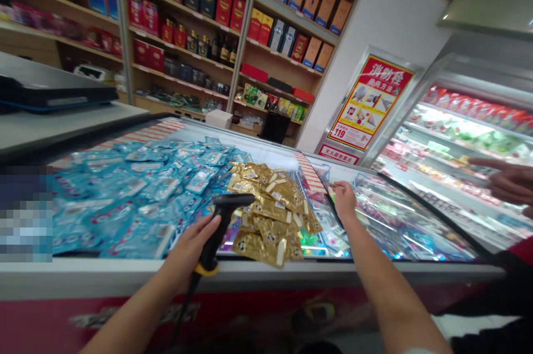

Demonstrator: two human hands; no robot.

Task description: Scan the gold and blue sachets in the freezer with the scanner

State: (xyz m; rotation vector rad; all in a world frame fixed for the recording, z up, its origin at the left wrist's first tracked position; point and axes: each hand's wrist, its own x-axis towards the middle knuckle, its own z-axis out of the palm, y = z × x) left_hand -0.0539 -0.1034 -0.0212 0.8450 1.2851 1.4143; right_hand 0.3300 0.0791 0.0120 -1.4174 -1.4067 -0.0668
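Observation:
A black and yellow barcode scanner (220,226) is gripped in my left hand (195,246), its head turned toward the gold packets and its cable hanging down. Gold foil packets (266,198) lie in a loose heap on the glass freezer top, just right of the scanner. A wide pile of light-blue packets (145,182) spreads out to their left. Over the dark edge between the glass lids is my right hand (345,201), arm stretched forward and fingers curled closed. What those fingers hold, if anything, is too small to make out.
The chest freezer's white front rim (125,273) runs across in front of me. Another person's hand (510,182) points in from the right. A counter (75,121) with a dark device stands at left. Shelves of boxes (195,26) and a lit display fridge (470,143) stand behind.

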